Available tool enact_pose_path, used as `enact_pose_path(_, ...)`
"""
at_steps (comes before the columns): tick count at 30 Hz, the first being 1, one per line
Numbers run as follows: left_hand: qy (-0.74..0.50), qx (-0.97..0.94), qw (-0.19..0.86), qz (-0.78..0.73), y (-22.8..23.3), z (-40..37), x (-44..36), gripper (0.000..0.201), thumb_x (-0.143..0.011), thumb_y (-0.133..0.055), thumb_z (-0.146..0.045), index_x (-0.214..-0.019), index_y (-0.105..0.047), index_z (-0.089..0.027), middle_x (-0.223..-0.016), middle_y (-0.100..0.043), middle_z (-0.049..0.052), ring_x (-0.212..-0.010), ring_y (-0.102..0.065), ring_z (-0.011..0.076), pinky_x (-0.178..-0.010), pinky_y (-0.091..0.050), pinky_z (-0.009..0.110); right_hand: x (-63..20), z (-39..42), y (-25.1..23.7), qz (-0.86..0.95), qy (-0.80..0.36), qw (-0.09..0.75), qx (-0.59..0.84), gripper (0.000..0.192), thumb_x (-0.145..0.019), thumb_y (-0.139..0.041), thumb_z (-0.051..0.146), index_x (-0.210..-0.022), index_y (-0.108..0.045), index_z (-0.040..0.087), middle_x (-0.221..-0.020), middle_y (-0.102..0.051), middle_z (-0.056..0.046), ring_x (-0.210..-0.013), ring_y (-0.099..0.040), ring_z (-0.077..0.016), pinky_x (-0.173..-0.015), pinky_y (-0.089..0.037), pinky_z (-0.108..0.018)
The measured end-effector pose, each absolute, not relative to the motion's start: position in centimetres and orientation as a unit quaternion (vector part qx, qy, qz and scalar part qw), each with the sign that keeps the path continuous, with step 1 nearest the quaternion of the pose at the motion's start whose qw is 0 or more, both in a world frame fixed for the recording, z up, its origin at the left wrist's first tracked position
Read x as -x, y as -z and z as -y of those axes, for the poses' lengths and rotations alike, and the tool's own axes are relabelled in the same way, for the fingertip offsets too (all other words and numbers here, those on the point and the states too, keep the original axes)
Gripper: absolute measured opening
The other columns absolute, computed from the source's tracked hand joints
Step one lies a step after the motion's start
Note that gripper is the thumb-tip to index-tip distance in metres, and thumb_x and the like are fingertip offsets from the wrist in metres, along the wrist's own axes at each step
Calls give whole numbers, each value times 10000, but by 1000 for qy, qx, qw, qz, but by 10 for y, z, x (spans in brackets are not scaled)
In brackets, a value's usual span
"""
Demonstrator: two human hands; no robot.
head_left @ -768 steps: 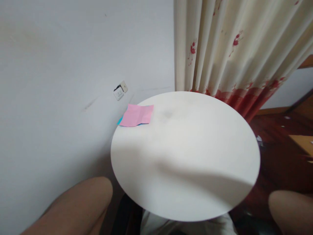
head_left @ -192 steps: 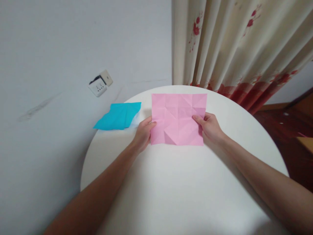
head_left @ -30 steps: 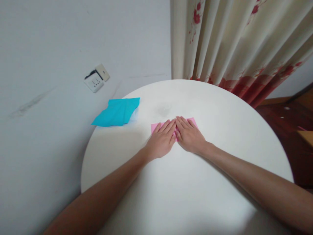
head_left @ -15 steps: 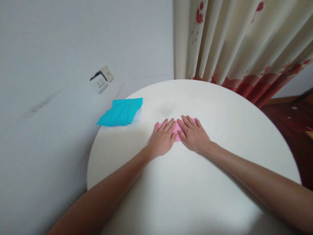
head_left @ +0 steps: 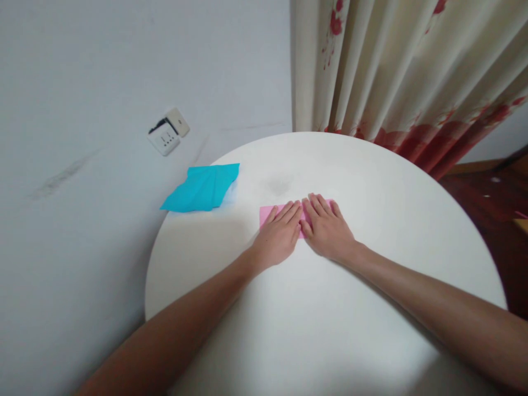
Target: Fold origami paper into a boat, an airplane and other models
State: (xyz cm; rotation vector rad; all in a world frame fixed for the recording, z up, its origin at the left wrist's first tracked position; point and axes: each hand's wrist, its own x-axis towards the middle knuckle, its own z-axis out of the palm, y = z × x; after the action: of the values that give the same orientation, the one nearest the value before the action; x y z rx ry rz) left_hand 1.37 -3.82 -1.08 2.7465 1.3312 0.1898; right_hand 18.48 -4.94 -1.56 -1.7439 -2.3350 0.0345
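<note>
A: Where are the hands now?

B: Both lie flat on the folded pink paper sheet (head_left: 266,214), near the middle of the round white bench (head_left: 371,181), a bit toward the far side. The left hand (head_left: 277,237) covers the left part, the right hand (head_left: 328,230) the right part. The index fingers touch each other or nearly so; I cannot tell which.

A: Do they grip sth?

B: No. Fingers are stretched out, close together, palms down. Each hand is spread open and only presses on the paper, not clamped on it.

A: How much of the pink paper is visible?

B: Little. A strip at the left edge, beside the left hand, a small bit between the two hands, and a thin bit by the right hand's fingertips. It looks like a narrow rectangle lying flat on the bench. The rest is hidden under the hands.

A: Other things on the bench?

B: One creased turquoise paper sheet (head_left: 201,188), at the far left rim, partly over the edge toward the wall. It is well apart from the hands, nobody touches it.

A: And around?

B: A grey-white wall (head_left: 103,82) w/ a white wall socket (head_left: 168,132) on the left. A cream curtain with red flower print (head_left: 391,71) hangs behind the bench. At right, dark red-brown floor (head_left: 474,192).
</note>
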Motion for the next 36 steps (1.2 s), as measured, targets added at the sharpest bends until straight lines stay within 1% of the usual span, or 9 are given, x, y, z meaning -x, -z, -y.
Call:
enact_pose_path(4, -48, -900, 35, -431, 10, 38, -14, 560, -1056, -207, -273, -1578, -270, -81, -1666, -240, 108, -1557, -184, 208, -1270, -170, 459, -183, 49, 15, 822, -16, 116, 557, 599, -1041, -280, 313, -1545, -342, -6, -1626, -313, -207, -1531, -236, -311, -1239, -195, -509)
enact_pose_path(7, -45, -898, 29, -438, 9, 38, -14, 564, -1053, -209, -278, -1579, -271, -83, -1662, -253, 106, -1555, -191, 211, -1268, -184, 463, -183, 48, 15, 832, -32, 114, 543, 602, -1037, -292, 293, -1544, -330, -29, -1624, -311, -215, -1528, -248, -305, -1242, -213, -476)
enact_pose_path(17, -44, -879, 14, -474, 9, 37, -11, 578, -1051, -260, -343, -1584, -275, -122, -1668, -248, 73, -1552, -204, 243, -1258, -207, 502, -188, 47, 13, 829, -33, 115, 546, 605, -1035, -298, 329, -1553, -343, 19, -1639, -296, -186, -1530, -240, -307, -1235, -212, -508)
enact_pose_path(24, -57, -861, 0, -506, 10, 39, -11, 585, -1040, -317, -400, -1568, -312, -147, -1664, -264, 104, -1541, -233, 290, -1239, -227, 554, -192, 41, 15, 847, -37, 110, 518, 589, -1046, -271, 351, -1562, -353, 79, -1648, -284, -159, -1533, -235, -298, -1230, -222, -527)
enact_pose_path(30, -54, -852, -3, -520, 11, 38, -10, 596, -1040, -319, -388, -1558, -307, -93, -1657, -259, 157, -1544, -226, 285, -1242, -222, 546, -192, 40, 14, 873, -47, 115, 472, 582, -1056, -252, 339, -1569, -338, 79, -1641, -297, -150, -1543, -202, -280, -1248, -179, -531)
enact_pose_path(36, -51, -838, 14, -544, 10, 34, -9, 564, -1039, -288, -293, -1548, -306, -51, -1655, -239, 186, -1546, -215, 290, -1235, -223, 564, -191, 41, 13, 887, -55, 116, 444, 578, -1052, -270, 319, -1564, -338, 59, -1639, -290, -159, -1536, -229, -271, -1255, -181, -515)
